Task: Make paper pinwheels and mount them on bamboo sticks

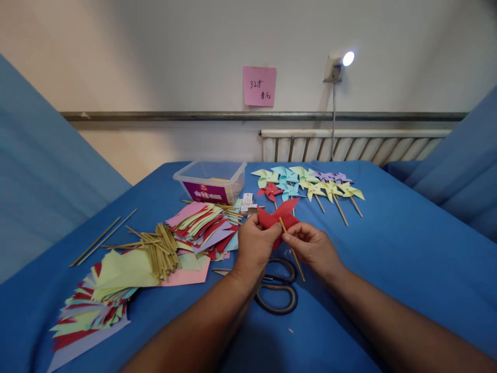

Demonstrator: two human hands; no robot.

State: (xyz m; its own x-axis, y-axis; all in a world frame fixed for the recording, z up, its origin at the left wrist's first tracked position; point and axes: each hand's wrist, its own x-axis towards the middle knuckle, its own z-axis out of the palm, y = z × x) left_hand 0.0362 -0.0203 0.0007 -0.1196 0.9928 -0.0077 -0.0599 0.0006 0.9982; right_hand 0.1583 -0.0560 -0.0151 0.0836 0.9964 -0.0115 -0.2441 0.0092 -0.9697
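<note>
A red paper pinwheel (286, 208) is gripped by my left hand (254, 239), whose thumb presses near its middle. My right hand (313, 248) pinches a thin wooden stick (298, 265) close to its upper end. The stick slants across the pinwheel, its lower end pointing down toward the table. Whether the two are joined is hidden by my fingers. Below my hands lies a pair of scissors (276, 300) with dark handles, its blades partly covered by my left forearm.
Finished pinwheels (310, 187) lie in rows at the back right. Left of my hands are stacks of coloured paper (202, 228), a bundle of short sticks (161, 251) and two longer sticks (97, 241). Behind stand a clear plastic box (209, 184) and small white boxes (247, 203).
</note>
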